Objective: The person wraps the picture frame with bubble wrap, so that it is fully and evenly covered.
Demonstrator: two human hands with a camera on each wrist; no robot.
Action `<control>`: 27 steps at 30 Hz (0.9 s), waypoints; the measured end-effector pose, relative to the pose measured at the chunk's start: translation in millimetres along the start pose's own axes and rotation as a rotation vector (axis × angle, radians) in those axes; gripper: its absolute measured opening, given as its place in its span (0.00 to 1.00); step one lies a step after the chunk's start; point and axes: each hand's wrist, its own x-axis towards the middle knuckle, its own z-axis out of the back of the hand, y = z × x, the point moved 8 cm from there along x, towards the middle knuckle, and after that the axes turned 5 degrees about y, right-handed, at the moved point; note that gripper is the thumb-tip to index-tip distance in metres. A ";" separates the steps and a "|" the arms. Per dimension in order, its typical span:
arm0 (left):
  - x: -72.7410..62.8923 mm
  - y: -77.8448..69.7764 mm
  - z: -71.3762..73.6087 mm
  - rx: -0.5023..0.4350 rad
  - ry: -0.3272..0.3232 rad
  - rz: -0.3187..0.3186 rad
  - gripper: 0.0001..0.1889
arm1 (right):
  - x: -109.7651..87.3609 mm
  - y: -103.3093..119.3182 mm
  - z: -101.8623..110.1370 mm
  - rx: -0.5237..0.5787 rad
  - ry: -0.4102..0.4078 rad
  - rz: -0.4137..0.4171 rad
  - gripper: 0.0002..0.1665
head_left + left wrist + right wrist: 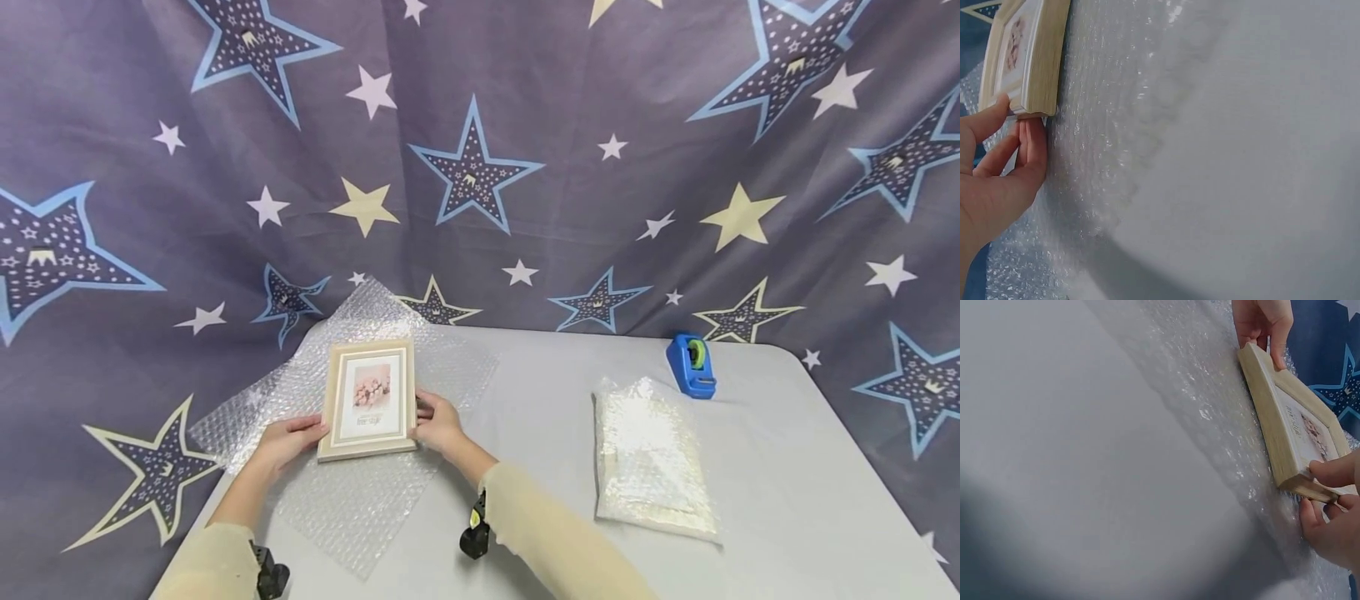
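Note:
A light wooden picture frame [408, 392] with a pink flower print is held between both hands over a sheet of bubble wrap [330, 500]. My left hand [288, 440] grips the frame's lower left side, its thumb on the front face and fingers curled beneath, as the left wrist view shows. The right hand [440, 425] pinches the opposite side near the lower corner. In the right wrist view, that thumb lies on the front of the frame [1272, 425] with the fingers tucked under its edge. The bubble wrap lies turned cornerwise, its far corner up against the curtain.
To the right lies a flat packet wrapped in bubble wrap [652, 467]. Behind it, close to the table's far edge, stands a blue tape dispenser [692, 371] with a green roll. A star-patterned curtain [540, 250] hangs behind the white table [540, 400].

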 end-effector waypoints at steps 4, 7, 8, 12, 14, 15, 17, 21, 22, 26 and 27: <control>1.6 -6.3 -7.9 0.024 0.008 -0.019 0.37 | -6.4 -2.0 10.0 -0.011 -0.014 -0.020 0.46; 2.4 -13.7 -14.9 0.041 0.019 -0.060 0.35 | -10.8 -4.0 17.9 -0.024 -0.033 -0.043 0.46; 2.4 -16.3 -17.4 0.049 0.019 -0.070 0.35 | -11.9 -5.0 20.5 -0.032 -0.041 -0.047 0.47; 2.3 -25.8 -29.2 0.054 0.022 -0.097 0.34 | -16.7 -9.5 32.1 -0.027 -0.076 -0.068 0.47; 2.5 -29.4 -35.2 0.049 0.018 -0.096 0.33 | -19.2 -11.4 38.0 -0.026 -0.093 -0.074 0.48; 2.7 -30.8 -38.0 0.047 0.019 -0.096 0.33 | -20.2 -12.4 40.9 -0.021 -0.101 -0.078 0.48; 3.1 -33.0 -42.9 0.044 0.021 -0.093 0.32 | -21.9 -14.4 45.7 -0.028 -0.113 -0.081 0.48; 4.1 -35.4 -47.9 0.054 0.018 -0.089 0.32 | -24.2 -19.2 51.6 -0.050 -0.117 -0.106 0.48; 4.3 -36.0 -48.4 0.060 0.016 -0.094 0.32 | -24.6 -20.1 52.6 -0.053 -0.116 -0.110 0.48; 3.8 -39.9 -50.2 0.094 0.014 -0.111 0.32 | -25.7 -23.3 57.2 -0.048 -0.126 -0.127 0.49; 3.4 -41.2 -50.5 0.110 0.013 -0.116 0.31 | -25.9 -23.9 58.4 -0.047 -0.130 -0.128 0.49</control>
